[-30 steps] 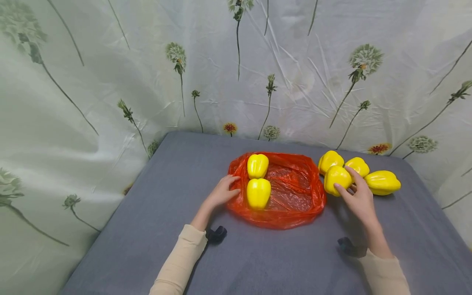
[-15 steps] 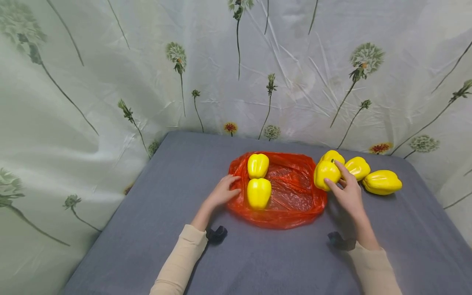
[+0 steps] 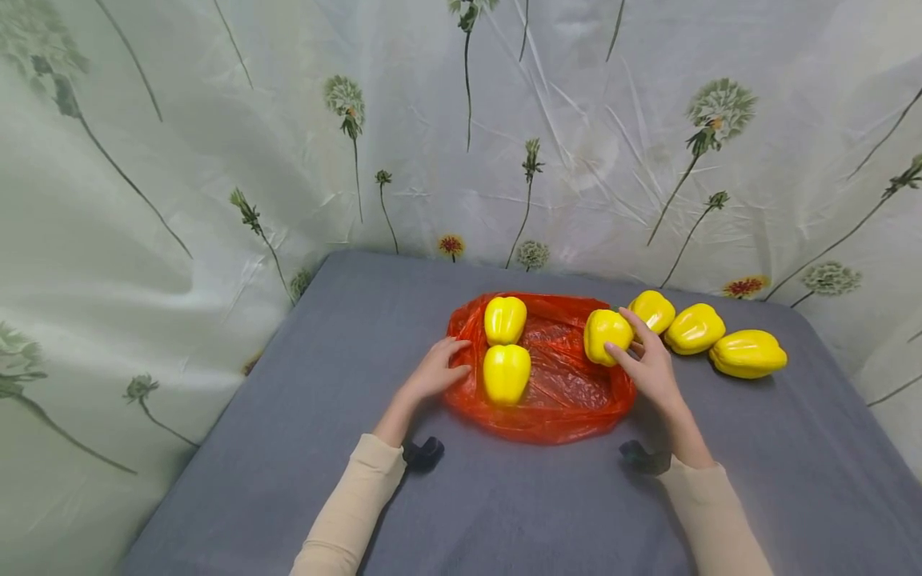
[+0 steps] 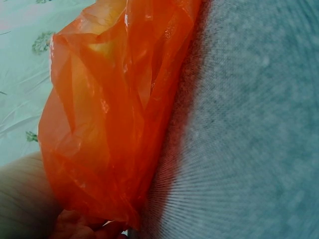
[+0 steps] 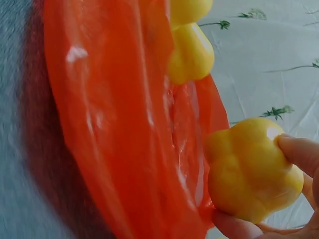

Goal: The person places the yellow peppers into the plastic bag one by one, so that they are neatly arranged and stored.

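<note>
A red plastic bag [image 3: 569, 428] lies spread open on the table. Inside, along its left side, rest two yellow bell peppers, one far [image 3: 505, 320] and one near [image 3: 506, 376]. My left hand [image 3: 434, 370] holds the bag's left edge; in the left wrist view the thin plastic [image 4: 104, 134] partly covers its fingers. Over the right part of the bag, my right hand [image 3: 648, 372] grips another yellow bell pepper [image 3: 603, 338] between thumb and fingers. The right wrist view has this pepper [image 5: 254, 169] beside the bag's rim, with thumb and fingertips on its sides.
Right of the bag, three more yellow bell peppers lie in a slanting row on the grey table [image 3: 288, 448]: a far one [image 3: 654, 310], a middle one [image 3: 695, 330] and a right one [image 3: 749, 354]. A curtain [image 3: 403, 144] with dandelion prints hangs behind.
My right hand has carried its bell pepper leftward, from beside the other peppers to over the bag's right part. The left hand has stayed at the bag's edge.
</note>
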`<state>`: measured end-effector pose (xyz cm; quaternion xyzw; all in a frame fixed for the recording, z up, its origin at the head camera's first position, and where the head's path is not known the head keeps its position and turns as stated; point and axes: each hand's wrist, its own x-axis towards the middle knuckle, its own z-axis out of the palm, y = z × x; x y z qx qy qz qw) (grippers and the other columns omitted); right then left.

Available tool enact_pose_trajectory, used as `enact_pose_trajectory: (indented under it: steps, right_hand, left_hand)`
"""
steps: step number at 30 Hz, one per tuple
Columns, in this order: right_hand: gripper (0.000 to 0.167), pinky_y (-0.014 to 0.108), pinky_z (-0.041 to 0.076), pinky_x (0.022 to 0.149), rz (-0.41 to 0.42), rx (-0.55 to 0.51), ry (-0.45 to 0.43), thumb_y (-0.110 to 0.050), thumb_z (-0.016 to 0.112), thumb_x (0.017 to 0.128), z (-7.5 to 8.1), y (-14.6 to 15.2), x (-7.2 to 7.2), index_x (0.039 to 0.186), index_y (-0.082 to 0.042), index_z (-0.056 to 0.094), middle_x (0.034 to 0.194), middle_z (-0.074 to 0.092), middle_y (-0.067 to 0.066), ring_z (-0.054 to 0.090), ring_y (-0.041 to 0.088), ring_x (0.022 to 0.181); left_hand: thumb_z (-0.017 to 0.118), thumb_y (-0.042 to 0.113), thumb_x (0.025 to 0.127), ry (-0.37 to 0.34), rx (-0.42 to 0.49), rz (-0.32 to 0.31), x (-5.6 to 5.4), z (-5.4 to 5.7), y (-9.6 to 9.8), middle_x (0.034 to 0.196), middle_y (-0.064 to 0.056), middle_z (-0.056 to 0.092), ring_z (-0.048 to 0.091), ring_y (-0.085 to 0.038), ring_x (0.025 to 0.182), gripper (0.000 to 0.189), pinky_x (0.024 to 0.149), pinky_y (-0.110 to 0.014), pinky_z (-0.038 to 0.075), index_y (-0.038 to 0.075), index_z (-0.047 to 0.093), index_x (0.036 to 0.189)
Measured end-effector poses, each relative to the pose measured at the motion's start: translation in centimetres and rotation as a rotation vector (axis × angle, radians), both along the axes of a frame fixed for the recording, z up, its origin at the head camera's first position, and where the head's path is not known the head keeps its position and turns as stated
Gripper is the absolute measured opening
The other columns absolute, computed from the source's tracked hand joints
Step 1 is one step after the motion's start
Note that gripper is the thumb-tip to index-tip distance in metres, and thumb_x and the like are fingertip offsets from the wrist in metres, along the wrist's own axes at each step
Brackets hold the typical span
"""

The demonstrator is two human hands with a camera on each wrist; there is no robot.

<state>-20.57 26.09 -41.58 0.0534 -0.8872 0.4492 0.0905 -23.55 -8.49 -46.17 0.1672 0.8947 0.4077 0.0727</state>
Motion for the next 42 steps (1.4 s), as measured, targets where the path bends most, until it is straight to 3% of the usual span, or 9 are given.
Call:
enact_pose_trajectory:
  steps: [6,10,13,22,32,42]
  right_hand:
    - [0.060,0.061,0.045,0.092,-0.036,0.094,0.156,-0.011,0.065,0.086,-0.8,-1.5,-0.1,0.141,-0.006,0.040,0.137,0.041,0.028,0.043,0.042,0.121]
    - [0.059,0.059,0.043,0.094,-0.012,0.119,0.202,-0.011,0.067,0.085,-1.0,-2.3,-0.4,0.139,-0.006,0.043,0.137,0.045,0.026,0.042,0.041,0.123]
    - [0.060,0.058,0.039,0.097,0.012,0.115,0.181,-0.012,0.067,0.085,-1.2,-2.7,-0.7,0.139,-0.006,0.042,0.137,0.046,0.024,0.042,0.040,0.123]
    - [0.061,0.055,0.044,0.099,0.091,0.053,0.004,-0.017,0.063,0.088,-2.1,-3.7,-2.0,0.143,-0.011,0.037,0.141,0.044,0.021,0.048,0.039,0.123]
    - [0.063,0.055,0.043,0.100,0.096,0.033,-0.059,-0.022,0.061,0.090,-1.7,-5.0,-3.3,0.145,-0.014,0.032,0.145,0.040,0.021,0.047,0.042,0.126]
    - [0.063,0.056,0.040,0.103,0.123,0.058,-0.059,-0.021,0.060,0.090,-2.2,-6.4,-3.9,0.146,-0.012,0.031,0.146,0.039,0.018,0.043,0.039,0.128]
  left_hand:
    - [0.058,0.017,0.089,-0.003,-0.010,-0.002,-0.1,-0.1,0.0,0.144,-0.021,0.041,0.035,-0.037,0.135,0.050,0.112,-0.053,0.030,0.002,0.047,0.135]
    - [0.058,0.018,0.089,-0.014,-0.010,0.004,-0.1,-0.3,0.0,0.145,-0.020,0.040,0.034,-0.037,0.136,0.051,0.112,-0.053,0.030,0.003,0.047,0.136]
    - [0.058,0.018,0.089,-0.002,-0.007,0.000,0.0,-0.4,0.0,0.144,-0.020,0.041,0.035,-0.037,0.135,0.051,0.112,-0.054,0.031,0.003,0.047,0.136]
    - [0.058,0.017,0.088,-0.009,0.008,0.006,0.9,-0.6,-0.1,0.144,-0.022,0.041,0.034,-0.039,0.136,0.049,0.112,-0.055,0.029,0.001,0.048,0.134]
    - [0.057,0.017,0.089,-0.005,0.004,0.003,0.3,0.0,0.1,0.145,-0.021,0.040,0.033,-0.038,0.136,0.049,0.112,-0.055,0.030,0.002,0.048,0.135]
    - [0.057,0.018,0.089,-0.004,-0.001,0.002,0.4,0.0,0.1,0.145,-0.021,0.040,0.033,-0.038,0.137,0.050,0.112,-0.054,0.029,0.002,0.047,0.135]
